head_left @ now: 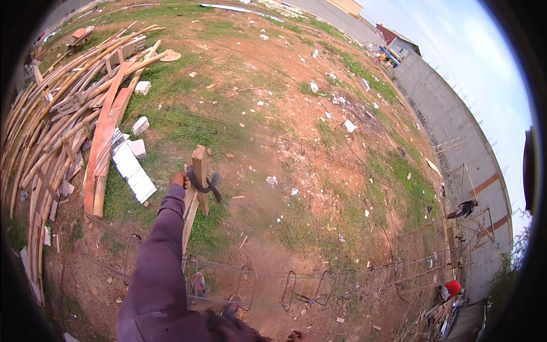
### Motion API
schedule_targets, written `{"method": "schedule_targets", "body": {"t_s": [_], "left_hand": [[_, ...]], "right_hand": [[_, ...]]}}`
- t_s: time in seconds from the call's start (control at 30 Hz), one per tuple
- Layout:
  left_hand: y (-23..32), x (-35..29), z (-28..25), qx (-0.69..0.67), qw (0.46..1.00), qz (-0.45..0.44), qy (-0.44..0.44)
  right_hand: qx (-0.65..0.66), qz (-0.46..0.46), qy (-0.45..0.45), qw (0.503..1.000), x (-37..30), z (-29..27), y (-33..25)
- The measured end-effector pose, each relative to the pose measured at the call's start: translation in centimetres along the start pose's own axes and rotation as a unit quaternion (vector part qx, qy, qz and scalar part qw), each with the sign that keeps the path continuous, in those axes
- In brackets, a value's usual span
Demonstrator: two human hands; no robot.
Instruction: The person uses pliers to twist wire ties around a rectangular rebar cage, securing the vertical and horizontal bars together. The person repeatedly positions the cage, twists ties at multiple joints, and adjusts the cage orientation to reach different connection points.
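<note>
My left arm reaches forward, and my left hand (179, 180) is closed on one end of a bundle of dark tie wire (196, 185). The bundle bends around an upright wooden post (200, 165), and its loose, frayed end sticks out on the post's right side. A slanting wooden board (190, 219) meets the post below my hand. Just in front of my body lies a long rebar cage (245, 285) with square stirrups. Only a little of my right hand (297, 336) shows at the lower edge; what its fingers do is hidden.
Bamboo poles and timber (62, 125) are heaped at the left, beside a white panel (133, 168). Another rebar cage (302, 148) crosses the ground farther ahead. A grey wall (456, 114) runs along the right, with a person (464, 210) near it and a red-clad figure (452, 289) lower down.
</note>
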State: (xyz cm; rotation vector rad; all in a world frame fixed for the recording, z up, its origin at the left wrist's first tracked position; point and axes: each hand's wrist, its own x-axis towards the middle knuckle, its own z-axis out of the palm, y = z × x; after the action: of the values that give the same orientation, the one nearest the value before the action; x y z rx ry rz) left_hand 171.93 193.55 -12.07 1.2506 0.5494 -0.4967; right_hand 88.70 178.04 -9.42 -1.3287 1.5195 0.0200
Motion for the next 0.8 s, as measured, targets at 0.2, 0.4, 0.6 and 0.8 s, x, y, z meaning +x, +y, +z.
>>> {"method": "schedule_targets", "body": {"t_s": [0.2,0.4,0.6,0.8], "left_hand": [[-0.6,-0.6,0.0,-0.163,0.986,0.033,-0.015],[1.5,-2.6,-1.9,-0.022,0.991,0.109,-0.073],[3.1,-3.1,-2.1,-0.122,0.987,-0.017,-0.099],[4.5,-3.3,-2.2,-0.122,0.97,-0.064,-0.198]], "right_hand": [[0.037,0.064,0.002,0.997,-4.1,2.0,3.5],[0.034,0.101,-0.046,0.993,-5.9,5.5,2.6],[0.037,0.121,-0.057,0.99,-7.5,6.7,2.1],[0.044,0.111,-0.05,0.992,-6.7,5.5,1.5]]}}
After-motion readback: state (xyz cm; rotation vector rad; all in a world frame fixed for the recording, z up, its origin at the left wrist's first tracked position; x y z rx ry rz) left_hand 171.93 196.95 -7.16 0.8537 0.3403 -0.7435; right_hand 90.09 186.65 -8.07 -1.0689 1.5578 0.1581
